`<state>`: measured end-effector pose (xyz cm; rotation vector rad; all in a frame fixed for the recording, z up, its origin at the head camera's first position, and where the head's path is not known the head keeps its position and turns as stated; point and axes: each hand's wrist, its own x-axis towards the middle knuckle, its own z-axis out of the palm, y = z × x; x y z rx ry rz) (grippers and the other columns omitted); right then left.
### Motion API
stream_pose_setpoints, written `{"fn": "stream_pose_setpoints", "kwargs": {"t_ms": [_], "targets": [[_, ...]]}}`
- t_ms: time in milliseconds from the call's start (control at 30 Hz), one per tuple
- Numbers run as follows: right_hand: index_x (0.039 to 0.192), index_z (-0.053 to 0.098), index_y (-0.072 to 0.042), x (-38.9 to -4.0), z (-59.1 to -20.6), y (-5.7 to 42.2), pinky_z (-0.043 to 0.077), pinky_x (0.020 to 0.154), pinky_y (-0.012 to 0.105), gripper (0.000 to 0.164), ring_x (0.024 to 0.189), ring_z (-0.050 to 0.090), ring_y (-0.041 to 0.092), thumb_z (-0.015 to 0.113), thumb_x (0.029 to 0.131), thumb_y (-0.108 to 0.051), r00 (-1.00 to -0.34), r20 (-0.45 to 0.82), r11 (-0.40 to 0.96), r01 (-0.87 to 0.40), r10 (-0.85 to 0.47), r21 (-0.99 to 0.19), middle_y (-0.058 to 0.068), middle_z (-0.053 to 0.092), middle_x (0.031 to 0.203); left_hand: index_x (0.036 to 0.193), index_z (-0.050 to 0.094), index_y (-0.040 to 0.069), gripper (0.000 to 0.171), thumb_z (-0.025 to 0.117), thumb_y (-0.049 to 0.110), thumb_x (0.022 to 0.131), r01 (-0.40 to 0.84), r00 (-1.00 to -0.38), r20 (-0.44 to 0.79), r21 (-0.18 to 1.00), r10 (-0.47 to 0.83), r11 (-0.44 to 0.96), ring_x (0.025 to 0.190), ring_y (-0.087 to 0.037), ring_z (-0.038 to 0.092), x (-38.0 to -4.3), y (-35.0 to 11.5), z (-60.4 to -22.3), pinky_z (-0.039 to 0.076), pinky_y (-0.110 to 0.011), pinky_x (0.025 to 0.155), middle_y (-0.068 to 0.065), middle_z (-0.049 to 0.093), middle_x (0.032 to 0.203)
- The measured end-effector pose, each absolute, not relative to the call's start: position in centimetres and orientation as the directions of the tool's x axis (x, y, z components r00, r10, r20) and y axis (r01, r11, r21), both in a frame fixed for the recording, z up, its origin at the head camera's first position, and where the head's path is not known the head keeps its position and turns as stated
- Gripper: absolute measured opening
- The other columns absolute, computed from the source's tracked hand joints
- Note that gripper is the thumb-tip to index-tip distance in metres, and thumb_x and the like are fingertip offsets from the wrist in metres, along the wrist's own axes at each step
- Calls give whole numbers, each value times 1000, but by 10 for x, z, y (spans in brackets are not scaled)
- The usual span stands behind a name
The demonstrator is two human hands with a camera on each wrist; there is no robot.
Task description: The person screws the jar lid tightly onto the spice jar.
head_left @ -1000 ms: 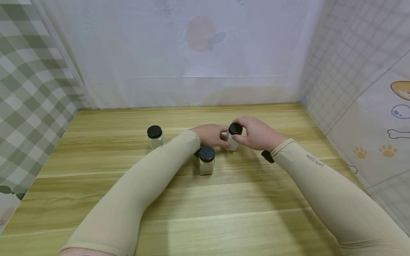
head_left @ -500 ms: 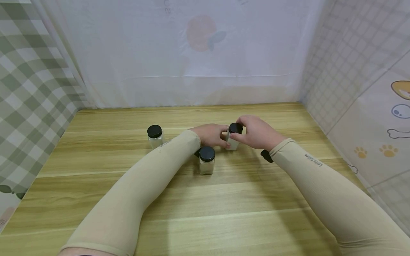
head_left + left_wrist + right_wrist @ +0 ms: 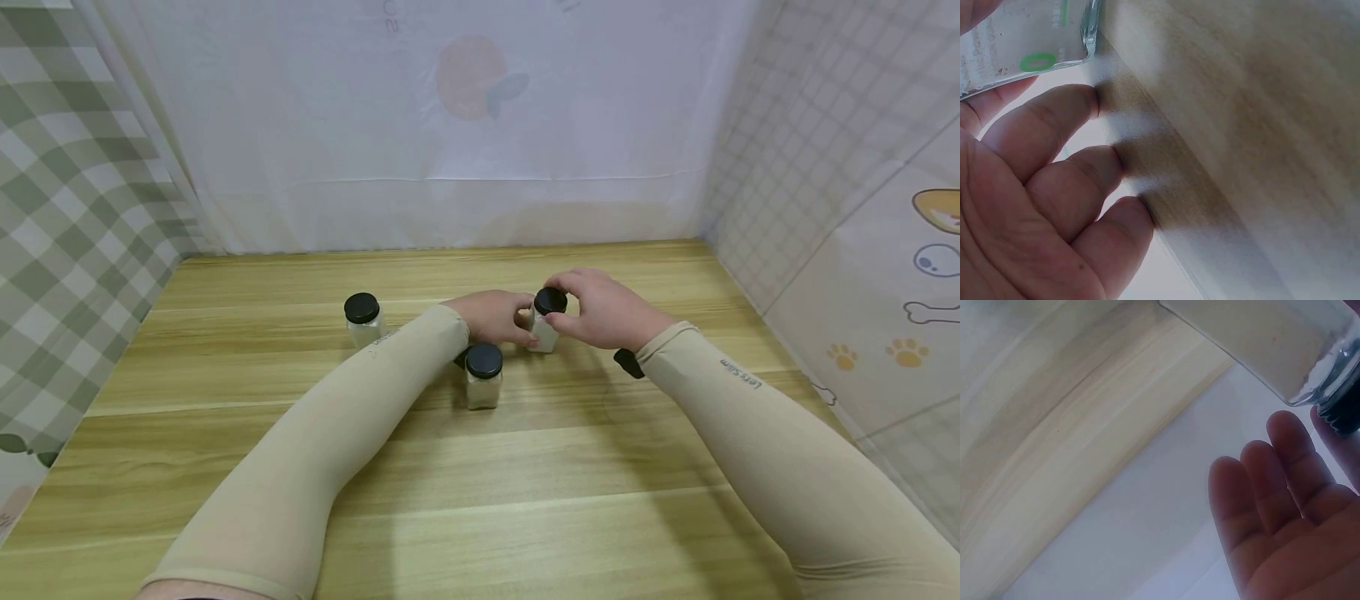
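A clear square jar with a pale filling stands upright on the wooden table, right of centre. My left hand grips its body low down between thumb and index finger. In the left wrist view, the other three fingers rest their tips on the table below the jar's glass, which bears green print. Above, my right hand pinches the black lid between thumb and index finger. The right wrist view shows the ridged lid on the jar's neck, with three fingers extended away from it.
Another black-lidded jar stands just in front of my left wrist. Further left, a third jar is partly covered by my left sleeve. A white curtain closes off the table's back edge, and a patterned wall borders the right.
My right thumb and fingers shift slightly around the lid, out to the right and then back. The left hand and all the jars stay in place.
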<state>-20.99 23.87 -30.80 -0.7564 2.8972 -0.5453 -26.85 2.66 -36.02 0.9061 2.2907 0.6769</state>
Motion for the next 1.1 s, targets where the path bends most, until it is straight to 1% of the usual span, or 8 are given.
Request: {"fn": "stream_pose_setpoints", "kwargs": {"t_ms": [233, 433, 600, 667, 767, 900, 1000, 1100], "targets": [[123, 66, -3, -211, -308, 237, 50, 98, 49, 34, 112, 63, 32, 70, 101, -28, -882, -42, 822, -419, -469, -385, 12, 69, 120, 155, 44, 38, 62, 71, 49, 100, 432, -603, -326, 634, 728, 641, 144, -21, 55, -269, 26, -361, 44, -44, 118, -2, 61, 152], [114, 67, -4, -211, -308, 236, 48, 90, 43, 33, 102, 63, 32, 70, 101, -34, -901, -51, 835, -377, -431, -402, 11, 71, 113, 155, 45, 38, 61, 71, 48, 100, 440, -601, -316, 636, 734, 634, 144, -20, 55, -269, 26, -361, 45, -43, 117, -2, 61, 152], [112, 68, -4, -211, -310, 236, 48, 89, 43, 33, 101, 64, 32, 72, 100, -35, -904, -41, 836, -375, -425, -401, 11, 71, 111, 154, 45, 37, 60, 70, 48, 101, 440, -599, -321, 634, 733, 637, 144, -20, 55, -269, 26, -361, 45, -43, 118, -2, 61, 153], [113, 68, -4, -211, -310, 236, 49, 90, 44, 34, 103, 64, 34, 73, 99, -34, -903, -38, 834, -379, -429, -400, 11, 71, 112, 153, 45, 37, 59, 70, 48, 101, 439, -601, -324, 630, 730, 641, 145, -20, 54, -268, 27, -361, 45, -43, 118, -2, 61, 153], [130, 64, 1, -211, -311, 237, 50, 99, 49, 49, 114, 64, 36, 74, 98, -35, -895, -29, 830, -400, -445, -388, 16, 70, 121, 153, 45, 37, 59, 70, 48, 100, 441, -603, -330, 622, 727, 648, 146, -21, 53, -268, 27, -360, 43, -44, 119, -3, 60, 154], [149, 53, 2, -211, -310, 238, 46, 112, 55, 64, 132, 59, 40, 73, 98, -31, -879, -17, 825, -441, -477, -353, 22, 64, 138, 156, 43, 37, 64, 70, 49, 100, 448, -603, -332, 611, 725, 652, 146, -22, 53, -268, 27, -358, 43, -45, 119, -4, 59, 154], [144, 59, 0, -210, -309, 239, 48, 110, 55, 54, 131, 59, 39, 72, 99, -27, -871, -15, 821, -458, -492, -340, 21, 64, 138, 158, 41, 37, 65, 70, 49, 101, 444, -602, -332, 617, 726, 650, 145, -22, 54, -268, 26, -358, 43, -45, 119, -4, 60, 154], [135, 64, -2, -209, -308, 238, 50, 106, 53, 44, 125, 61, 36, 72, 100, -26, -869, -16, 820, -461, -495, -340, 18, 66, 132, 157, 41, 36, 65, 70, 48, 100, 437, -601, -333, 625, 727, 647, 144, -22, 55, -268, 27, -359, 43, -45, 119, -4, 60, 154]]}}
